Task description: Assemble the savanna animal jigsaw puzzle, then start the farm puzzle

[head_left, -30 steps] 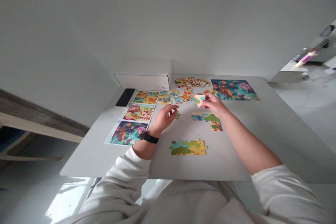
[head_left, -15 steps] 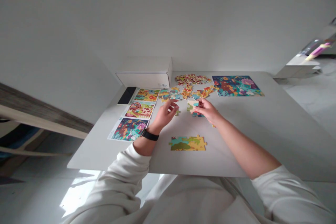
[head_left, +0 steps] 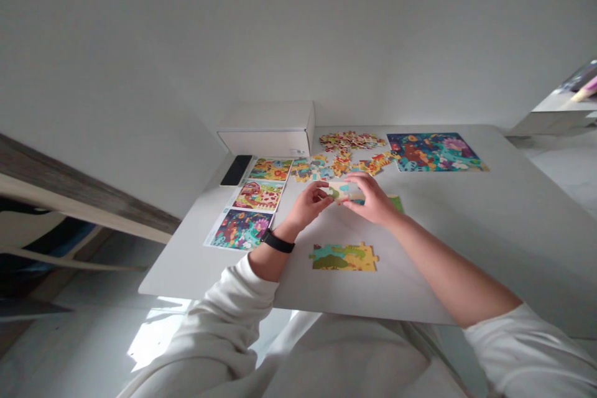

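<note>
Between my two hands is a small joined section of jigsaw puzzle (head_left: 339, 188), cream with green and blue patches. My left hand (head_left: 308, 205) pinches its left end, thumb below and fingers above. My right hand (head_left: 374, 200) grips the right end, its fingers covering part of the picture. Partly hidden behind the right hand, a green puzzle piece (head_left: 396, 203) shows on the table. Closer to me lies an assembled puzzle section (head_left: 344, 258) with a green tree, a crocodile and yellow ground.
Loose yellow and blue puzzle pieces (head_left: 342, 163) lie beyond my hands, with a red-toned pile (head_left: 352, 140) behind. A completed dark-blue puzzle (head_left: 437, 152) sits at right. At left are a picture sheet (head_left: 255, 194), a black phone (head_left: 236, 170) and a white box (head_left: 265, 130).
My left hand has moved right and closed on the puzzle section that my right hand was holding alone. The whole view has shifted slightly.
</note>
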